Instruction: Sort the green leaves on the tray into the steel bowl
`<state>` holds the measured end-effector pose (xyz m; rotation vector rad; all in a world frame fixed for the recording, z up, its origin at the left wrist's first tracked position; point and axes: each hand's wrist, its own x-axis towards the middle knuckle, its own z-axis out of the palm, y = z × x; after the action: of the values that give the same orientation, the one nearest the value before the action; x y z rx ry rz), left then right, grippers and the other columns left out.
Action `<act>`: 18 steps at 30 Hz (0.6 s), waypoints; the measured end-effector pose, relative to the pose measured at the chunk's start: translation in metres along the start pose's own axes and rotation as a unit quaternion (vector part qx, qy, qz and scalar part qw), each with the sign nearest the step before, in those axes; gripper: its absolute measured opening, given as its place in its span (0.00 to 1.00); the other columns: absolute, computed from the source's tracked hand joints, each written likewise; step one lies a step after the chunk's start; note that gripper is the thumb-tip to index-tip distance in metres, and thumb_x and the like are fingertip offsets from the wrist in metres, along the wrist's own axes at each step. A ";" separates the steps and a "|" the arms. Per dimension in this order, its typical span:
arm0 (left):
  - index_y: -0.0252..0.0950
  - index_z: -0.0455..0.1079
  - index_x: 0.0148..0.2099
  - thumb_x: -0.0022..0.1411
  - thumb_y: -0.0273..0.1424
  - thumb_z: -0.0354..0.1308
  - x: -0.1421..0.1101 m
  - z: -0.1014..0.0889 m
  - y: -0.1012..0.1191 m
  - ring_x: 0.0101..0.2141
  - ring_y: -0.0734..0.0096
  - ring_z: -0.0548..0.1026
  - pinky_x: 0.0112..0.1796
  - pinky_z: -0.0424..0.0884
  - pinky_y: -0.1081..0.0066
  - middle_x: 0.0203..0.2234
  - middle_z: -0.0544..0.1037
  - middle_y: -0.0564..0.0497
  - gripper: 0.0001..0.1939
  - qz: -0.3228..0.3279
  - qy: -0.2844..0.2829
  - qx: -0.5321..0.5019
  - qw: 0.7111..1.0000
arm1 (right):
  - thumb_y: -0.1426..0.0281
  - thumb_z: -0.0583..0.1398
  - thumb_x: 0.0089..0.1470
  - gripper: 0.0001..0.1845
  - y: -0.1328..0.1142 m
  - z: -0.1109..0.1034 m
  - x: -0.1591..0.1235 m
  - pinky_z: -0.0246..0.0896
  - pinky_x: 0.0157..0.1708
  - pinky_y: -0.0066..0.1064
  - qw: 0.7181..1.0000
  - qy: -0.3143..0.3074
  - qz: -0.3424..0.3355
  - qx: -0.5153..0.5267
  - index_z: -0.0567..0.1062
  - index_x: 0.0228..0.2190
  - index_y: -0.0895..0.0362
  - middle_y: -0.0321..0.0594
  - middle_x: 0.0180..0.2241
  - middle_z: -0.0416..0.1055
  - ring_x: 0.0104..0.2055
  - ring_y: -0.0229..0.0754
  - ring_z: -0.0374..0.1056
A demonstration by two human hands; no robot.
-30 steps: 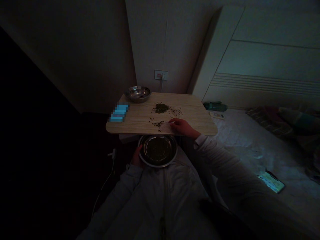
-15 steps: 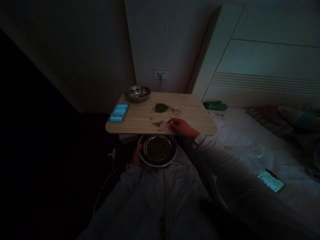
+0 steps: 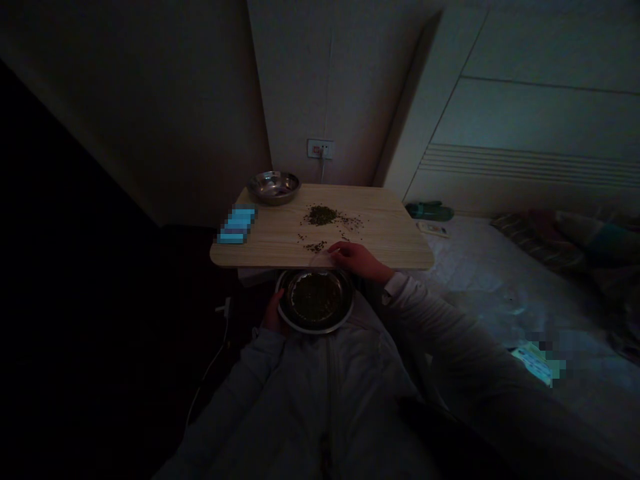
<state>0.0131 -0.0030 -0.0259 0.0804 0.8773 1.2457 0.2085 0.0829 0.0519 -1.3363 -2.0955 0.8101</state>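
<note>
My left hand [image 3: 273, 313] is closed on the left rim of a round metal bowl [image 3: 316, 329], held just below the table's front edge. A layer of dark green, bean-like grains [image 3: 314, 297] lies inside it. Over the front of the small wooden table [image 3: 270, 257], my right hand [image 3: 357, 259] pinches a thin, pale, see-through flat piece [image 3: 323, 259]; its exact kind cannot be made out. Just behind that piece lies a small scatter of grains [image 3: 315, 247]. Farther back is a denser pile of green grains [image 3: 321, 215], with looser darker bits [image 3: 351, 222] to its right.
A second metal bowl [image 3: 274, 189] stands at the table's back left, near a blurred-out blue screen [image 3: 237, 225]. On the right, a bed [image 3: 475, 260] bears a green bottle [image 3: 430, 211] and a lit phone [image 3: 535, 363]. A white cable [image 3: 207, 370] hangs at left.
My right hand has moved slightly left and toward me, bringing the pale piece to the table's front edge above the bowl. My left hand and the bowl have hardly moved.
</note>
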 end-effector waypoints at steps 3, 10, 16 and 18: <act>0.37 0.76 0.40 0.56 0.35 0.52 -0.002 0.003 0.001 0.51 0.54 0.72 0.54 0.63 0.56 0.29 0.83 0.45 0.15 -0.001 0.014 -0.001 1.000 | 0.70 0.56 0.52 0.12 -0.003 0.006 -0.005 0.59 0.32 0.26 1.000 -0.012 -0.003 0.013 0.76 0.37 0.59 0.38 0.30 0.74 0.30 0.36 0.66; 0.37 0.77 0.39 0.58 0.34 0.49 -0.009 0.009 0.004 0.50 0.56 0.73 0.53 0.65 0.59 0.27 0.83 0.46 0.15 0.000 0.036 -0.014 0.999 | 0.70 0.56 0.53 0.12 -0.006 0.014 -0.014 0.57 0.29 0.26 0.997 0.060 0.039 -0.002 0.75 0.39 0.58 0.36 0.25 0.74 0.26 0.35 0.66; 0.39 0.77 0.36 0.56 0.34 0.52 -0.004 0.005 0.002 0.50 0.56 0.73 0.53 0.64 0.59 0.26 0.83 0.47 0.13 0.000 0.037 -0.007 0.999 | 0.70 0.56 0.54 0.11 -0.008 0.014 -0.014 0.58 0.30 0.27 0.993 0.091 0.066 -0.041 0.75 0.38 0.58 0.37 0.25 0.74 0.26 0.36 0.67; 0.40 0.77 0.34 0.55 0.34 0.52 -0.003 0.003 0.001 0.50 0.55 0.73 0.53 0.64 0.58 0.27 0.83 0.46 0.12 0.001 0.023 -0.006 1.000 | 0.70 0.56 0.54 0.11 -0.004 0.011 -0.016 0.58 0.28 0.26 0.992 0.097 0.071 -0.050 0.75 0.37 0.58 0.36 0.24 0.73 0.25 0.36 0.66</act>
<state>0.0139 -0.0035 -0.0218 0.0429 0.9091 1.2585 0.2044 0.0645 0.0454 -1.5644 -1.9282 0.6110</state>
